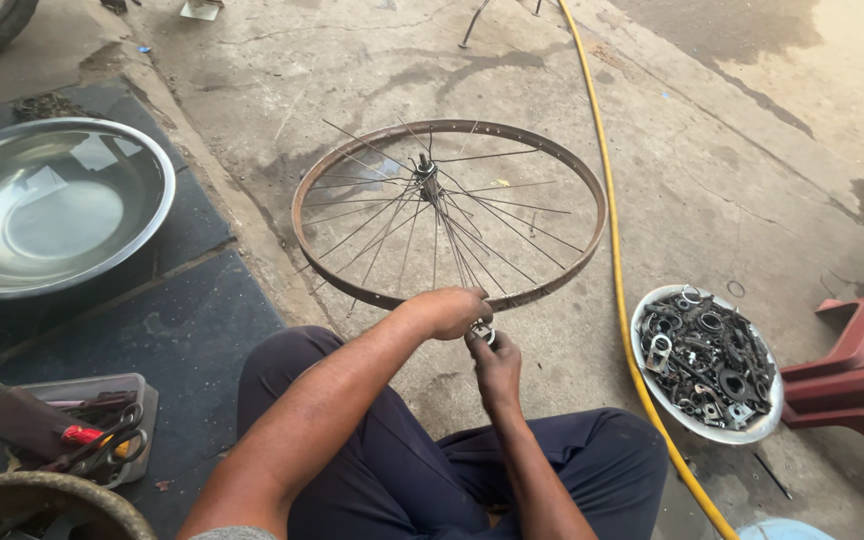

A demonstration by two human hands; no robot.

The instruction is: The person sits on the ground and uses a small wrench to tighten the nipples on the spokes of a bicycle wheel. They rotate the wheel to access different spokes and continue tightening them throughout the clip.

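head view: only one camera, looks down over the person's knees
landmark: bicycle wheel, rusty rim with loose spokes and a hub at centre, lying tilted on the concrete
left hand: at the near edge of the wheel, fingers curled together over the rim, seems to grip it; fingertips hidden under the hand
right hand: just below the near edge of the wheel, touching the left hand, thumb and fingers pinching a small metal part
small metal part: ring-like, shiny, held right against the rim at the near edge; exact kind too small to tell
step in hand: looks like fitting or working a small part at the rim while the other hand steadies the wheel
next move calls for: a firm hold on the rim and a fine pinch so the part doesn't slip; judgement only
dish of parts: right of the wheel, near it, white dish heaped with dark metal rings and bits
yellow hose: runs between the wheel and the dish of parts
steel basin: left of the wheel, well apart, on a dark mat
tool tray: left of and nearer than the wheel, clear plastic, pliers and red-handled tool inside
red chair: far right of the wheel, beyond the dish of parts
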